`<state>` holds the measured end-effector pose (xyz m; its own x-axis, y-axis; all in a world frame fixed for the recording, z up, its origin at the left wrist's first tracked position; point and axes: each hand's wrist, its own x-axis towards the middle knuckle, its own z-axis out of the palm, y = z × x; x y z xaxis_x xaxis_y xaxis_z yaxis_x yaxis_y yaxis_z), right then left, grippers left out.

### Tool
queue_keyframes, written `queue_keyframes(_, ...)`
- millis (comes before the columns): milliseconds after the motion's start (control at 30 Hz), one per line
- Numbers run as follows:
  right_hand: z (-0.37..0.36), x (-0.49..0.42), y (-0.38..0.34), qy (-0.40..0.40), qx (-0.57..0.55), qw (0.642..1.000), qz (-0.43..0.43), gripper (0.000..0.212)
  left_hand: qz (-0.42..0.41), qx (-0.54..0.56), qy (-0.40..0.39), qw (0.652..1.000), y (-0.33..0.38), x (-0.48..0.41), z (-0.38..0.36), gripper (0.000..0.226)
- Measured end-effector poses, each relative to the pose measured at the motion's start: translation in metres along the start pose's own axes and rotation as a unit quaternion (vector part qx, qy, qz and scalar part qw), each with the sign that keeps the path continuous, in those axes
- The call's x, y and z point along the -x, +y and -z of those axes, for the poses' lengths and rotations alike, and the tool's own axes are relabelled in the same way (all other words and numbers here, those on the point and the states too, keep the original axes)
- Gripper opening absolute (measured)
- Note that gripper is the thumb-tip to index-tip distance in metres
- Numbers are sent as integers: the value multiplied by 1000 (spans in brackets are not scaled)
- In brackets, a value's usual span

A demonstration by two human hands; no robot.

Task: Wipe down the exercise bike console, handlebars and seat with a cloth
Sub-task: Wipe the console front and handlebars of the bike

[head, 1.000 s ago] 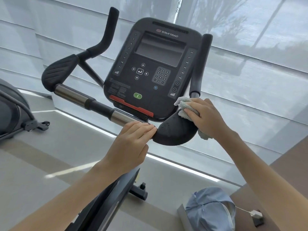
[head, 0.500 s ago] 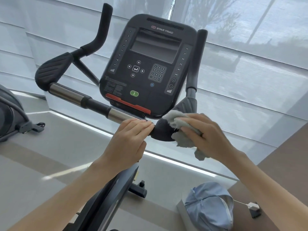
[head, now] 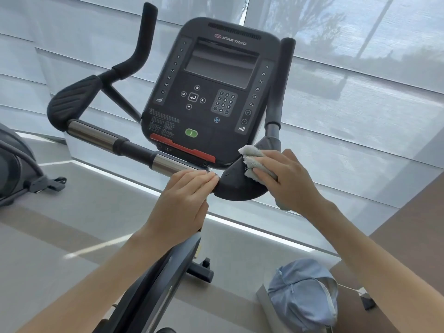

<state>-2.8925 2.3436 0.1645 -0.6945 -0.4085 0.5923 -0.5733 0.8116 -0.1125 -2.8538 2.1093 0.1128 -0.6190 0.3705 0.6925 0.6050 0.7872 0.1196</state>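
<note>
The black Star Trac console (head: 211, 92) stands in the middle of the head view, screen dark. Handlebars (head: 101, 137) run below it, with chrome sections, a left elbow pad and upright black grips. My right hand (head: 288, 181) presses a folded white cloth (head: 252, 159) onto the black right elbow pad (head: 237, 186), fingers flat over the cloth. My left hand (head: 182, 205) grips the crossbar just left of that pad, fingers curled over the bar. The seat is out of sight.
The bike's dark frame (head: 153, 280) drops down between my arms. Another machine (head: 16, 169) stands at the left edge. A light blue cap (head: 302, 294) lies on a ledge at lower right beside a wooden surface (head: 408, 227). Shaded windows fill the background.
My right hand slid the cloth down the right pad toward me, then back up toward the console's lower right corner. My left hand stayed on the crossbar.
</note>
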Motion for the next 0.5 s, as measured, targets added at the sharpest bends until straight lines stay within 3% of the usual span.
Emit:
queue_keyframes(200,3,32,-18,-26,-55,996,71,27,6,-7,8,1000,3,-1,-1,43)
queue_keyframes(267,10,31,-12,11,-89,993,77,24,8,-6,11,1000,2,0,-1,43)
queue_keyframes(333,17,19,2,85,-108,990,31,22,12,-4,12,1000,3,0,-1,43)
queue_keyframes(400,20,3,19,136,-141,978,-71,23,15,-5,10,1000,4,0,-2,43)
queue_keyframes(500,7,-16,35,119,-191,958,-180,22,21,-7,7,1000,6,1,-2,44)
